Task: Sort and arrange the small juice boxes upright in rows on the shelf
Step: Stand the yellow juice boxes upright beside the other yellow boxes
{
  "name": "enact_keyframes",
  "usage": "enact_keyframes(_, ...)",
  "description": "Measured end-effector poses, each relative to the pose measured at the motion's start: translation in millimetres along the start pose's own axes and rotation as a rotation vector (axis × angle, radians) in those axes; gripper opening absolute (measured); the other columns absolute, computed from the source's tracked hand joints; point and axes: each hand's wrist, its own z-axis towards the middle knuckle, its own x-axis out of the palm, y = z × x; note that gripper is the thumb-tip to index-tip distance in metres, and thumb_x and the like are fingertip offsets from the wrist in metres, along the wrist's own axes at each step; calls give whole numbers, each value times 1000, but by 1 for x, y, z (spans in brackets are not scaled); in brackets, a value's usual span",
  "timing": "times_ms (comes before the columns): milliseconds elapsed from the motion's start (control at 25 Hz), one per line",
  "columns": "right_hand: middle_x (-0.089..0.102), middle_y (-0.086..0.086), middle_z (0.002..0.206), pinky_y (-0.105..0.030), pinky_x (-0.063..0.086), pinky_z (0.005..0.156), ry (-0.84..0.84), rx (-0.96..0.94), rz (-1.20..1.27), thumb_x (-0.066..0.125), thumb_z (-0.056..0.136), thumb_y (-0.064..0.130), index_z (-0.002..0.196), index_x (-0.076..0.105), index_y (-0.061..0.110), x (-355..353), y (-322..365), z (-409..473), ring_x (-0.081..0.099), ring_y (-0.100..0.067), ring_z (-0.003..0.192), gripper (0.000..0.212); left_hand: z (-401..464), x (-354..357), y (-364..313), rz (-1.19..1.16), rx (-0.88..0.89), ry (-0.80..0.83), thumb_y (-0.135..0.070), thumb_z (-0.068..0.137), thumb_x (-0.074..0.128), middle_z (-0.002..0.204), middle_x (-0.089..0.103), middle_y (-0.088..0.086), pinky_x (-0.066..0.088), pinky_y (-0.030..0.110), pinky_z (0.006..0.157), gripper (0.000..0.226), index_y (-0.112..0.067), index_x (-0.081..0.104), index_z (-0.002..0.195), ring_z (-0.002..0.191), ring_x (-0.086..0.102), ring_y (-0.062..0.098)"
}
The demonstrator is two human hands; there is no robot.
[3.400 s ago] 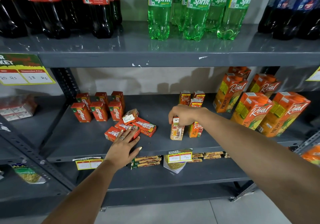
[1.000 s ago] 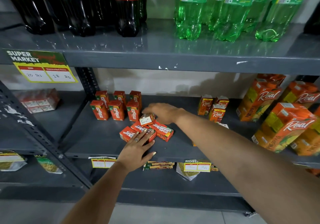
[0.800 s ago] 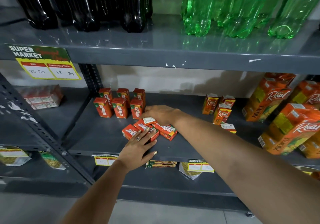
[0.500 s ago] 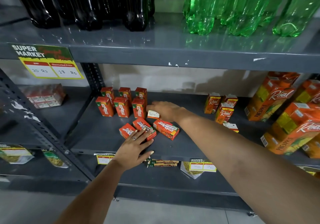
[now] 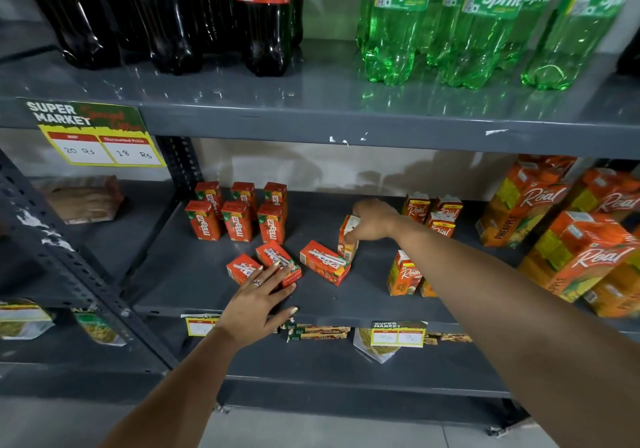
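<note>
Several small red Maaza boxes (image 5: 238, 220) stand upright in two rows at the back left of the grey middle shelf (image 5: 180, 274). Three more red boxes lie flat in front of them: one (image 5: 241, 268), one (image 5: 277, 261) and one (image 5: 323, 266). My left hand (image 5: 258, 304) rests flat with spread fingers, its fingertips on the middle lying box. My right hand (image 5: 372, 220) grips a small juice box (image 5: 347, 236) from above, held nearly upright just behind the right lying box. Small orange Real boxes (image 5: 433, 217) stand to the right, one nearer the front (image 5: 403, 272).
Large Real pineapple cartons (image 5: 526, 201) fill the right end of the shelf. Coca-Cola bottles (image 5: 261, 18) and Sprite bottles (image 5: 391, 25) stand on the shelf above. A price tag (image 5: 100, 136) hangs at the left. Noodle packets (image 5: 318, 331) lie on the lower shelf.
My right hand has lifted one small box from the lying pile and carried it to the right, turning it upright. My left hand has stayed on the lying boxes.
</note>
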Motion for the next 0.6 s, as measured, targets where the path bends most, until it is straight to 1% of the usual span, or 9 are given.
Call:
enact_keyframes(160, 64, -4, 112, -33, 45, 77, 16, 26, -198, 67, 73, 62, 120, 59, 15, -3, -5, -17, 62, -26, 101, 67, 1, 0, 0, -12, 6, -4, -59, 96, 34, 154, 33, -1, 14, 38, 116, 54, -24, 60, 129, 143, 22, 19)
enact_keyframes(240, 63, -5, 120, -36, 47, 85, 27, 28, -174, 66, 74, 66, 126, 56, 16, 0, -6, -20, 60, -27, 108, 73, 2, 1, 0, -14, 8, -11, -58, 95, 35, 153, 33, -1, 14, 38, 116, 54, -24, 60, 129, 143, 22, 19)
enact_keyframes(320, 57, -6, 133, -41, 48, 95, 85, 10, -69, 70, 73, 67, 136, 50, 17, 0, -7, -21, 57, -28, 118, 83, 2, 0, 0, -17, 11, -21, -57, 95, 36, 153, 35, 0, 14, 38, 116, 53, -23, 60, 129, 143, 22, 19)
enact_keyframes(360, 52, -6, 141, -43, 47, 99, 121, -13, -13, 75, 71, 61, 141, 45, 19, -1, -8, -23, 53, -29, 124, 87, 2, 0, -1, -17, 13, -22, -57, 95, 37, 152, 36, 0, 14, 38, 116, 53, -23, 60, 129, 143, 22, 19)
enact_keyframes(400, 48, -5, 144, -43, 46, 101, 148, -47, 27, 81, 70, 52, 143, 42, 21, -2, -9, -25, 50, -29, 128, 88, 2, 0, 0, -15, 14, -20, -57, 95, 37, 152, 36, 0, 15, 38, 116, 53, -23, 60, 129, 143, 22, 20)
enact_keyframes(440, 48, -4, 143, -41, 47, 100, 163, -83, 47, 85, 70, 41, 142, 43, 24, -3, -11, -27, 50, -28, 128, 85, 2, 1, 0, -12, 14, -18, -57, 95, 36, 152, 36, 1, 15, 39, 116, 54, -23, 60, 129, 142, 22, 20)
enact_keyframes(520, 53, -4, 137, -37, 50, 96, 152, -134, 29, 85, 73, 22, 136, 51, 24, -2, -15, -28, 53, -26, 123, 71, 1, 1, 0, -12, 10, -10, -58, 95, 36, 152, 37, 1, 16, 40, 115, 54, -24, 60, 129, 142, 23, 20)
enact_keyframes(560, 55, -4, 135, -34, 50, 94, 136, -144, 1, 82, 77, 18, 134, 53, 22, -2, -16, -29, 55, -26, 122, 64, 1, 2, 0, -12, 8, -7, -58, 95, 36, 152, 36, 0, 16, 41, 115, 54, -24, 60, 129, 142, 24, 20)
enact_keyframes(600, 56, -4, 134, -32, 50, 91, 123, -148, -22, 79, 80, 18, 134, 55, 20, -3, -17, -30, 56, -25, 121, 59, 1, 2, 0, -12, 7, -8, -58, 95, 36, 152, 36, 0, 16, 41, 115, 54, -24, 60, 129, 142, 24, 21)
